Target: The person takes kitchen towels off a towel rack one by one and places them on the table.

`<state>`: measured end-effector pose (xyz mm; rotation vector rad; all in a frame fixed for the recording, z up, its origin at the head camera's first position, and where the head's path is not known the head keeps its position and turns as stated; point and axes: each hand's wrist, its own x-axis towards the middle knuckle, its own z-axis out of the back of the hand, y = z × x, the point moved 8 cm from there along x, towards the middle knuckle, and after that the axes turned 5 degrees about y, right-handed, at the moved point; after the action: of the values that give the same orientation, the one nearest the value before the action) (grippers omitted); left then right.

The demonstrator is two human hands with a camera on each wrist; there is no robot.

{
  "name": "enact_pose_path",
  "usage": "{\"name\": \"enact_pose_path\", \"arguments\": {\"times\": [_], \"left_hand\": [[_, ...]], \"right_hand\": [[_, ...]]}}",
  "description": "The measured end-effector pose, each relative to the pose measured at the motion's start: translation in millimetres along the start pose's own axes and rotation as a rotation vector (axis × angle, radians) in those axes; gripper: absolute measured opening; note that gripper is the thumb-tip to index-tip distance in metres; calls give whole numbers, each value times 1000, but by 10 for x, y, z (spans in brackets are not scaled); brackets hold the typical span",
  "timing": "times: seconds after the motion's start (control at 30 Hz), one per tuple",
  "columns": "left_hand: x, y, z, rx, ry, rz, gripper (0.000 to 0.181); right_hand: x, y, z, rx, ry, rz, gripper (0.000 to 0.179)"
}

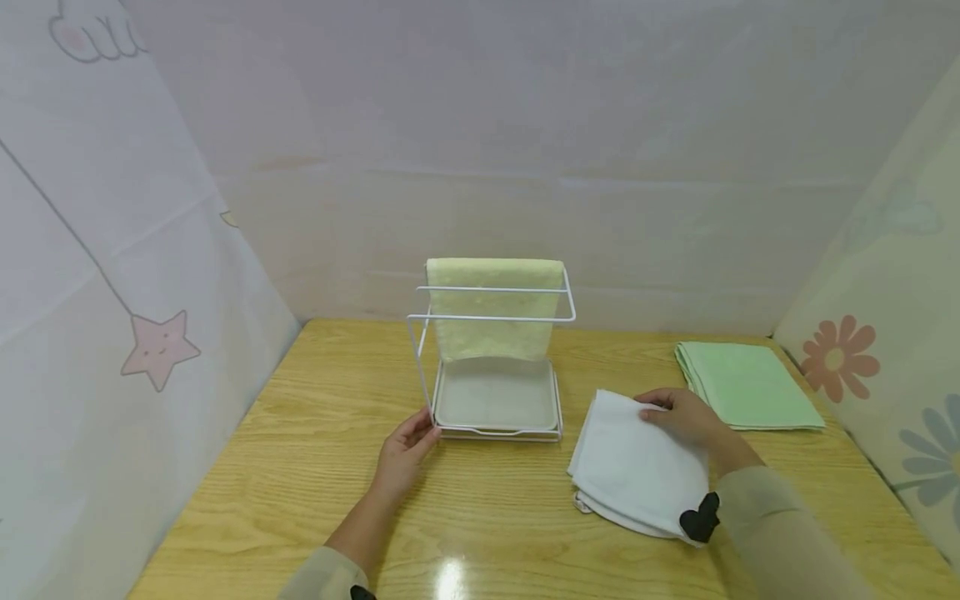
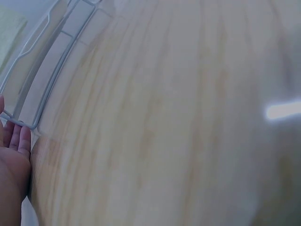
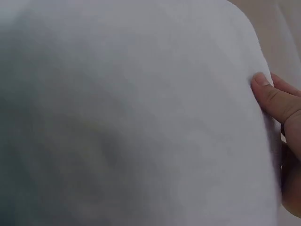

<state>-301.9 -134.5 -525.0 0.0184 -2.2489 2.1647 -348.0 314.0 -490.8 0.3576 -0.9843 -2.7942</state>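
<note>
A white wire towel rack point(image 1: 491, 318) with a pale tray point(image 1: 497, 392) in its base stands mid-table. Over its back bar hangs a yellow towel point(image 1: 491, 304). My left hand point(image 1: 405, 454) grips the rack's front left corner between thumb and fingers; the left wrist view shows those fingertips point(image 2: 24, 136) at the wire base. To the right of the rack, my right hand point(image 1: 682, 421) holds a folded white towel point(image 1: 637, 467) by its upper right edge, thumb on top. That towel fills most of the right wrist view, with the thumb point(image 3: 270, 96) pressed on its edge.
A folded green towel point(image 1: 757, 387) lies at the right side of the wooden table point(image 1: 315, 500), behind my right hand. Patterned cloth hangs along the left, back and right sides. Two bare bars cross the rack's top in front of the yellow towel.
</note>
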Motion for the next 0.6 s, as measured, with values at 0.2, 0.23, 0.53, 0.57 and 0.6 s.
{"name": "enact_pose_path", "arguments": {"times": [0.2,0.23,0.53,0.57,0.6], "left_hand": [[1,22,-4,11,-1,11,47],[-1,22,-7,12,1,12,48],[13,35,6,1,-4,15,47],[13,31,9,5,-5,15,48],[12,27,12,8,-6,15,48]], "right_hand": [[54,-97,-56,19,-55,-8,39],[56,-112,-60,18,-60,-11,40],[-152,7,-85,-93,-112,-59,65],[-204,53,-101,-125,-126,-68,65],[-265,108,-119,-160,-144,-77,65]]}}
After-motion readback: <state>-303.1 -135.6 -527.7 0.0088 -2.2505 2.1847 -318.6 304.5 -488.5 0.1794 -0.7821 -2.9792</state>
